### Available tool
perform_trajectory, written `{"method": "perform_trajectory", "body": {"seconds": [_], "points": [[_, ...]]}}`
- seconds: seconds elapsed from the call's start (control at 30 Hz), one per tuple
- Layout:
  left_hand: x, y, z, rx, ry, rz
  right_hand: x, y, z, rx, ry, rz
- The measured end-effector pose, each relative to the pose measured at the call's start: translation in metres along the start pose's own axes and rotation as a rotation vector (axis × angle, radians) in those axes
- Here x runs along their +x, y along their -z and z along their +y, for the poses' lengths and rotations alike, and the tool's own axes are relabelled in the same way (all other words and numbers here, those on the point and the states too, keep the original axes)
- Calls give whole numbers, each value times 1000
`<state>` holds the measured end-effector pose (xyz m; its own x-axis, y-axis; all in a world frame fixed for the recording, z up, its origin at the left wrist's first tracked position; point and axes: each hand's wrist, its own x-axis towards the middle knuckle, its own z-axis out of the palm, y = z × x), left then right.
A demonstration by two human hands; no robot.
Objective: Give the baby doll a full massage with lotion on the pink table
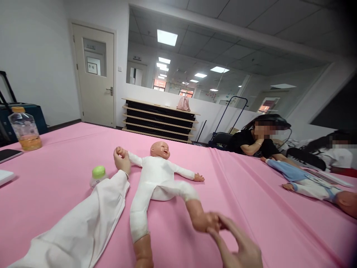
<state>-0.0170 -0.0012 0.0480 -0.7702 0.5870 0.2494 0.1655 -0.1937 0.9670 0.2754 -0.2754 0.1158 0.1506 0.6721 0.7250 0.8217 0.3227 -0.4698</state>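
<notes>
A baby doll (157, 171) in a white cloth body lies face up on the pink-covered table, its head away from me. My left hand (122, 160), in a white sleeve, is closed around the doll's hand at the left. The fingers and thumb of my right hand (237, 242) pinch the doll's foot (208, 222) on the right side, and that leg is bent outward. The doll's other leg (139, 216) stretches toward me, its foot cut off by the frame. A small jar with a green lid (98, 172) stands beside my left forearm.
A bottle of amber drink (25, 130) and a phone (9, 155) are at the left edge of the pink cloth (69, 160). Another doll in blue and white (304, 178) lies at the right. Two people sit beyond the table's right side. A low shelf (160, 119) stands behind.
</notes>
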Motion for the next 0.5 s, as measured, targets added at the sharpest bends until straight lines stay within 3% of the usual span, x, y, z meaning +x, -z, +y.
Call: {"method": "perform_trajectory", "body": {"seconds": [0.13, 0.2, 0.37, 0.43, 0.5], "points": [[1, -12, 43, -30, -132, -303, 70, -35, -14, 49, 281, -68], [-4, -21, 62, 32, -281, -493, 87, -67, -22, 99, 401, -210], [-26, -39, 76, 430, -818, -1168, 76, -146, -40, -58, 647, -654], [-31, -43, 73, 544, -910, -1307, 67, -166, -45, -162, 759, -750], [-34, -45, 73, 566, -911, -1337, 64, -175, -50, -220, 806, -795]]}}
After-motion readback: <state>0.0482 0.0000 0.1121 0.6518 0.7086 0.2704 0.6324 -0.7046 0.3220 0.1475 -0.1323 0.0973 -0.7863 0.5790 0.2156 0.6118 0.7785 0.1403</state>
